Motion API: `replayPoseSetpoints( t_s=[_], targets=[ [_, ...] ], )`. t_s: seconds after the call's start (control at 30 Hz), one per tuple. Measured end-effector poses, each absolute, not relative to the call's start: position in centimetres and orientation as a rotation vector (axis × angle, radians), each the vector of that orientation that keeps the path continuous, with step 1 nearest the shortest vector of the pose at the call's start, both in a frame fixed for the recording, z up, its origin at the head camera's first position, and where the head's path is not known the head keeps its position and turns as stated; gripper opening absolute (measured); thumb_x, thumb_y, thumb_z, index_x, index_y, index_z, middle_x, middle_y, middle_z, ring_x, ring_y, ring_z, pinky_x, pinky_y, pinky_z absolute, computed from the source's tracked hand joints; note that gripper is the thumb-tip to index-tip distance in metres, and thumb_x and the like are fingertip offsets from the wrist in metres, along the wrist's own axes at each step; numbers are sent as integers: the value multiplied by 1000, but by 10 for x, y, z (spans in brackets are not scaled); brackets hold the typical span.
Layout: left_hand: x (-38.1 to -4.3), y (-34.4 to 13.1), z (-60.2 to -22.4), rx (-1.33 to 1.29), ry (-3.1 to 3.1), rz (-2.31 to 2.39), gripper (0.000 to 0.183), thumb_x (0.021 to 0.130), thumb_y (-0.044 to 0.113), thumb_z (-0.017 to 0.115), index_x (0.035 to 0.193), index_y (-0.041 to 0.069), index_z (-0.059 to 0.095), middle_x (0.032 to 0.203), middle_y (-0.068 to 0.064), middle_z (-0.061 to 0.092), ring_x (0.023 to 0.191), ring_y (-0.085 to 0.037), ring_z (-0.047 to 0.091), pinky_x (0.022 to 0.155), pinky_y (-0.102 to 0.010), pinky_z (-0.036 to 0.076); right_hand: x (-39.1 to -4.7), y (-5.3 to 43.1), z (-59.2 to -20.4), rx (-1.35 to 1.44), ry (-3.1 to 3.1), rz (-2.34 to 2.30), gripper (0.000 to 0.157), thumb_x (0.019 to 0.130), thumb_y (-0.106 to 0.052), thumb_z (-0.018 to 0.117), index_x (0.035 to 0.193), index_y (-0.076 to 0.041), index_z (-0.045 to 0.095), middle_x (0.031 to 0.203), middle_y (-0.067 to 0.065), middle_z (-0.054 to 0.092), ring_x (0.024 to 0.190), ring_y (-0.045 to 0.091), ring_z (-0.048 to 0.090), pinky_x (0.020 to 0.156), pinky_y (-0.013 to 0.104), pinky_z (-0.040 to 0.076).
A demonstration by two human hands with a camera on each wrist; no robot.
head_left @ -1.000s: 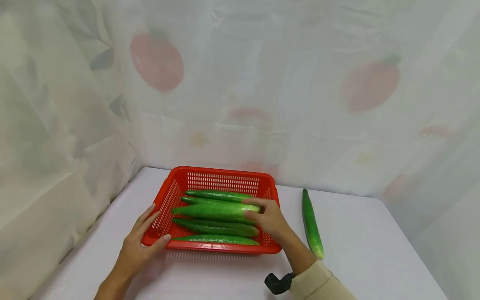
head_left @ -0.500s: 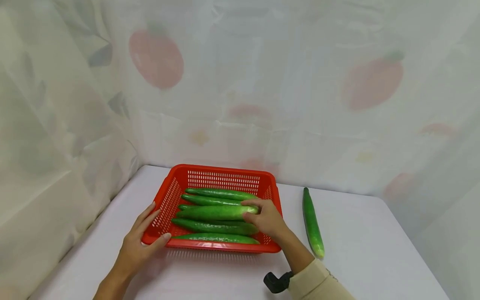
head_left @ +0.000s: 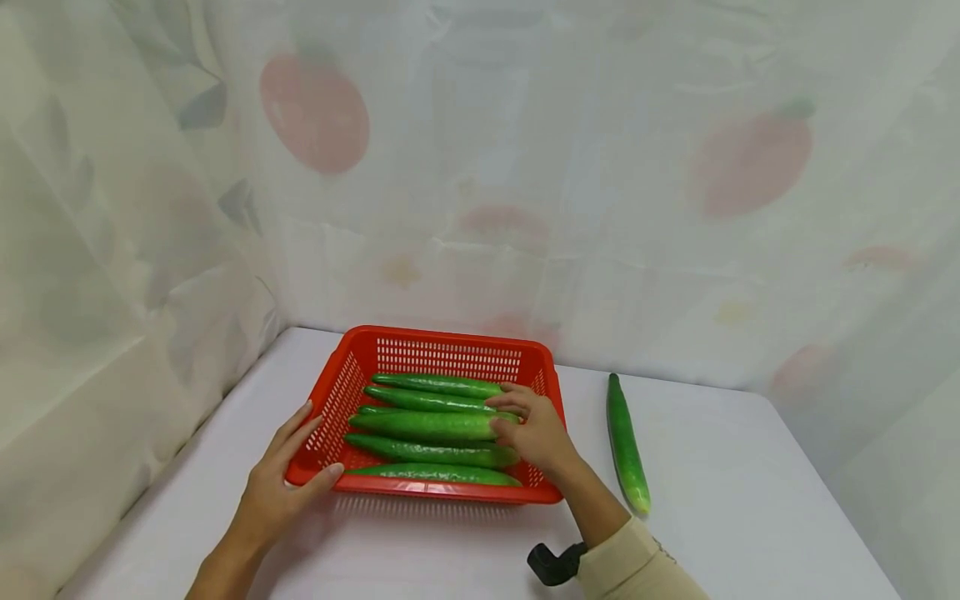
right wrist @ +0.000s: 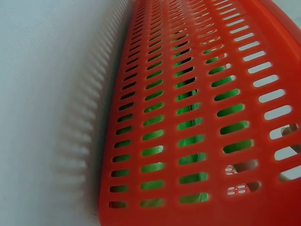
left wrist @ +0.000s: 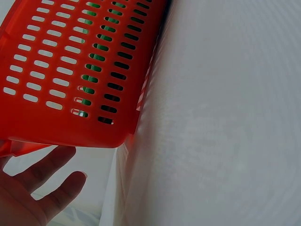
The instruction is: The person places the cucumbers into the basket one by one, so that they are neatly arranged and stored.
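Note:
Several green cucumbers lie side by side, left to right, in a red slotted plastic basket (head_left: 420,490). My left hand (head_left: 277,487) rests at the basket's front left corner, with fairly straight, spread fingers along the outer side and the thumb at the front rim. The left wrist view has the same hand (left wrist: 42,188) against the basket's end. Over the basket's right side, my right hand (head_left: 536,433) has loosely parted fingers around the pale end of the middle cucumber (head_left: 427,426). Whether the fingertips still touch it is unclear. Through the slots in the right wrist view, green cucumber skin (right wrist: 153,150) shows.
Another cucumber (head_left: 626,442) lies lengthwise on the white tabletop (head_left: 735,483), right of the basket and near my right forearm. Behind stands a pale curtain (head_left: 585,183) with printed fruit; more sheeting (head_left: 90,292) closes off the left side.
The middle cucumber, held raised by my right hand a second ago, has been lowered among the others. Since then my right fingers have spread and loosened. My left hand has stayed at the basket corner.

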State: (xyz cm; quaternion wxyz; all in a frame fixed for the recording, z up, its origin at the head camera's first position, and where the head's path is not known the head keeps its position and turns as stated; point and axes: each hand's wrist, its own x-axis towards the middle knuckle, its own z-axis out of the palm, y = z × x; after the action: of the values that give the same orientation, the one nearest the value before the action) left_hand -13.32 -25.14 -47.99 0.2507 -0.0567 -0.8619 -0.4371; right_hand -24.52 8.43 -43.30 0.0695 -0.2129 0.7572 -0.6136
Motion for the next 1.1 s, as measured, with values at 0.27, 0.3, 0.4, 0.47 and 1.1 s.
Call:
replayPoseSetpoints(
  t_s=[0.27,0.3,0.4,0.47,1.1],
  targets=[
    [-134,-251,-480,-164,-2332,-1182,68,76,11,81,138,5,52,151,-1,36,134,-5,31,96,-8,26,-242,90,-429,-590,2204,-1968,27,92,-3,63,118,2,64,137,13,50,104,41,61,72,40,55],
    [-134,-251,-481,-165,-2332,-1182,68,76,11,82,138,4,52,151,-1,36,134,-5,31,96,-9,26,-241,92,-428,-579,2187,-1993,27,92,-3,63,119,1,64,136,12,52,104,41,62,73,40,55],
    [-134,-251,-481,-165,-2333,-1186,68,76,11,81,137,4,52,151,-2,36,134,-5,31,97,-9,25,-238,97,-427,-562,2160,-2052,28,93,-4,63,120,-2,64,131,11,56,106,40,60,75,39,55],
    [-134,-251,-481,-163,-2337,-1187,68,77,11,81,137,4,52,151,-2,36,133,-5,31,96,-8,26,-235,101,-425,-554,2147,-2084,27,93,-5,64,119,-3,65,131,8,57,110,41,58,75,38,54],
    [-133,-252,-480,-159,-2345,-1183,68,77,12,81,138,5,52,151,0,36,133,-4,31,96,-8,26,-200,145,-374,-746,2293,-2152,30,93,-5,63,122,1,62,120,13,61,107,35,60,79,40,54]
  ],
)
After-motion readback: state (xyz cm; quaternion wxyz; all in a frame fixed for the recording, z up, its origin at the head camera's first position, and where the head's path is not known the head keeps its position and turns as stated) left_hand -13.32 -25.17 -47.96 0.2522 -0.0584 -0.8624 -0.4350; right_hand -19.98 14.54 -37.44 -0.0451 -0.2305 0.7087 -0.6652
